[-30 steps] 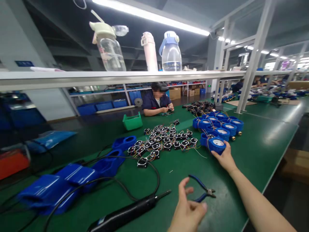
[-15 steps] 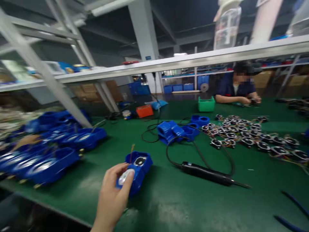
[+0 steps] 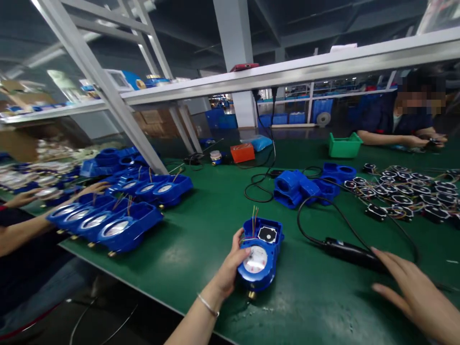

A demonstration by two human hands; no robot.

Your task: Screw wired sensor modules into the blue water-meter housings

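My left hand (image 3: 230, 268) grips the left side of a blue water meter (image 3: 276, 258), thumb on the rim of its round white dial and fingers along the wall. The meter sits on the green bench, with a black motor-like module (image 3: 268, 234) and thin upright wires in its upper compartment and a brass fitting at its near end. My right hand (image 3: 413, 287) is open, fingers stretched out at a black electric screwdriver (image 3: 354, 254) lying on the bench. Whether the fingertips touch it I cannot tell. The screwdriver's tip is partly hidden behind this hand.
Rows of blue meters (image 3: 131, 232) stand at left, where a co-worker's arms (image 3: 39, 225) reach in. Blue empty housings (image 3: 291, 187) and a cable lie ahead. Several wired black modules (image 3: 402, 191) spread at right. Another person (image 3: 391, 120) sits beyond a green bin (image 3: 345, 146).
My view has turned left. My right hand has come into view by the screwdriver. The meter in my left hand now stands more upright to me, its dial uncovered.
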